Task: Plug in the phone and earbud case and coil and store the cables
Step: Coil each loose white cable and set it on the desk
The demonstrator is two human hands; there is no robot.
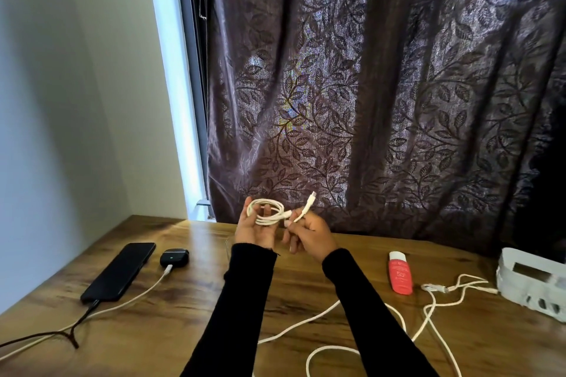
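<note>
Head view: our hands hover over bare table (190,315) mid-desk; left hand (255,228) wears the coiled white cable (268,212) round its fingers; right hand (307,236) pinches its loose end.

Wooden table (190,309) with dark grain, filling the lower part of the view. Behind the table, a dark curtain (382,95) patterned with leaves, hanging down to the table's back edge. Left of the curtain, a bright strip of window (171,86) with daylight. Further left of the curtain, a plain pale wall (61,101), shaded toward the corner.
</note>
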